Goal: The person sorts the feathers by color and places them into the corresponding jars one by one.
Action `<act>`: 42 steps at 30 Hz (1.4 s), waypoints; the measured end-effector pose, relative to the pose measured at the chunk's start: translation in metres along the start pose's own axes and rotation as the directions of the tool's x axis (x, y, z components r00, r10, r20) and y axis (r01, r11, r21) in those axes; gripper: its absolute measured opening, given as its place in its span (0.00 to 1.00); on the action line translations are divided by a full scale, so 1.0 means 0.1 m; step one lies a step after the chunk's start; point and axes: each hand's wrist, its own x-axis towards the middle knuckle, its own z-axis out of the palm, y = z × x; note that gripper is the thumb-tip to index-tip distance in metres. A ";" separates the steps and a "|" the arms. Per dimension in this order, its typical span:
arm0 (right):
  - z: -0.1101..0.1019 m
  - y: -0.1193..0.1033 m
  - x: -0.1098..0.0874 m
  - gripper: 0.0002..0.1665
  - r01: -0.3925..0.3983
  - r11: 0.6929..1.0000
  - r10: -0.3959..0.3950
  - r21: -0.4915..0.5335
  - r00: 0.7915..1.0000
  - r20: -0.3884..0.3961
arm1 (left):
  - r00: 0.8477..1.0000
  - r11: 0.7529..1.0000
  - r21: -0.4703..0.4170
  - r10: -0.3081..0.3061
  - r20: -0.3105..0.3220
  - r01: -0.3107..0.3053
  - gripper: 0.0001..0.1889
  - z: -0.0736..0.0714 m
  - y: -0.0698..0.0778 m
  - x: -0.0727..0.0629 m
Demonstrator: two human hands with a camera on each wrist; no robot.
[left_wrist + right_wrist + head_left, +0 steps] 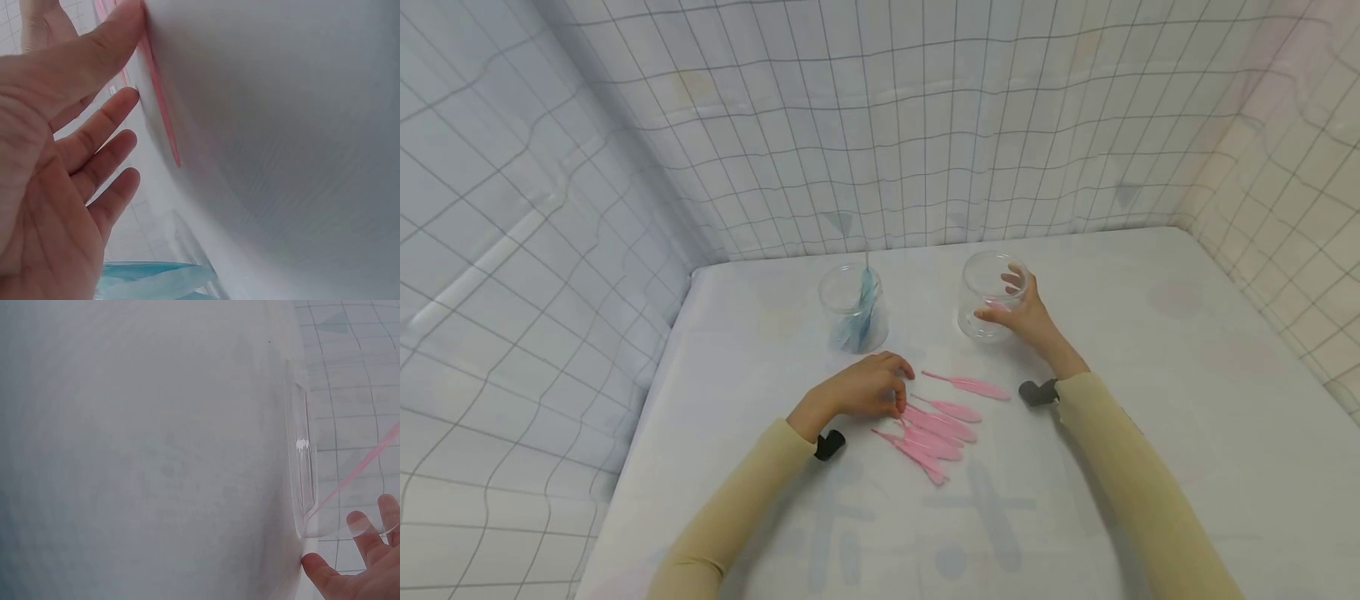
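Observation:
Pink feathers (934, 423) lie in a loose row on the white table. My left hand (868, 387) is at their quill ends, and its thumb and index finger pinch the quill of one pink feather (161, 103); the other fingers are spread. My right hand (1026, 312) holds a clear jar (973, 287) from its right side, thumb in front and fingers behind. Inside that jar stands a pink feather (350, 478), slanting. Left of it, a second clear jar (835, 296) contains blue feathers (863, 312).
White cloth covers the table (1150, 375). Grid-patterned curtains (880, 150) enclose its back and sides. A dark wrist camera (830, 445) sits under the left wrist, and another dark camera (1037, 392) under the right.

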 end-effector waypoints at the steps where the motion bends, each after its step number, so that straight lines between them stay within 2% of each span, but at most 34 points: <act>1: 0.00 0.00 0.00 0.64 0.000 1.000 0.000 0.001 1.000 0.000 | 1.000 1.000 0.005 0.002 0.002 -0.002 0.04 0.00 0.00 0.00; 5: 0.01 -0.01 0.00 0.64 -0.002 1.000 0.002 0.002 1.000 -0.003 | 1.000 1.000 0.028 0.003 -0.013 -0.003 0.03 -0.01 -0.01 -0.02; 9: 0.01 0.00 0.00 0.64 -0.001 1.000 0.001 0.004 1.000 -0.005 | 0.998 1.000 0.019 0.002 -0.070 -0.001 0.03 -0.10 0.00 -0.02; 13: 0.00 0.01 -0.02 0.63 0.002 1.000 -0.002 0.017 1.000 -0.002 | 0.991 0.999 0.028 0.018 -0.133 -0.014 0.03 -0.27 0.01 0.04; 16: -0.01 0.01 -0.02 0.63 0.007 1.000 -0.007 0.020 1.000 -0.003 | 0.981 0.997 0.078 0.039 -0.188 -0.025 0.03 -0.46 0.03 0.16; 18: -0.02 0.02 -0.03 0.63 0.008 1.000 -0.008 0.015 1.000 -0.003 | 0.973 0.994 0.111 0.032 -0.231 -0.006 0.03 -0.59 0.05 0.26; 21: -0.02 0.02 -0.02 0.63 0.009 1.000 -0.009 0.026 1.000 -0.001 | 0.950 0.986 0.154 -0.018 -0.312 0.070 0.04 -0.78 0.07 0.42; 23: -0.03 0.02 -0.03 0.63 0.004 0.999 -0.004 0.035 1.000 0.005 | 0.927 0.972 0.185 -0.070 -0.368 0.146 0.05 -0.89 0.09 0.53; 27: -0.02 -0.11 -0.08 0.63 -0.008 0.999 0.006 0.047 1.000 0.028 | 0.874 0.913 0.291 -0.124 -0.469 0.286 0.05 -1.05 0.09 0.74; 29: -0.01 -0.20 -0.13 0.61 -0.017 0.999 0.015 0.043 0.999 0.031 | 0.861 0.878 0.354 -0.116 -0.494 0.322 0.05 -1.10 0.07 0.83; 30: 0.00 -0.24 -0.15 0.61 -0.019 0.999 0.017 0.039 0.999 0.030 | 0.863 0.856 0.392 -0.114 -0.492 0.336 0.05 -1.13 0.07 0.88; 32: 0.01 -0.20 -0.14 0.61 -0.018 0.999 0.018 0.029 1.000 0.015 | 0.876 0.809 0.470 -0.111 -0.469 0.354 0.06 -1.18 0.08 0.97; 35: 0.01 -0.06 -0.08 0.63 -0.016 0.999 0.016 0.028 1.000 -0.006 | 0.909 0.730 0.581 -0.135 -0.395 0.361 0.07 -1.22 0.13 1.10; 37: 0.02 0.04 -0.02 0.65 -0.007 1.000 0.007 0.028 1.000 -0.014 | 0.925 0.682 0.640 -0.152 -0.349 0.353 0.07 -1.23 0.16 1.16; 39: 0.01 0.03 -0.02 0.65 -0.003 1.000 0.003 0.026 1.000 -0.016 | 0.935 0.657 0.675 -0.147 -0.321 0.335 0.08 -1.22 0.18 1.22; 41: 0.02 0.04 -0.01 0.65 -0.002 1.000 0.003 0.026 1.000 -0.017 | 0.941 0.649 0.691 -0.127 -0.314 0.319 0.09 -1.19 0.20 1.25; 42: 0.02 0.04 -0.01 0.65 -0.003 1.000 0.003 0.025 1.000 -0.017 | 0.941 0.654 0.689 -0.113 -0.318 0.312 0.09 -1.18 0.20 1.27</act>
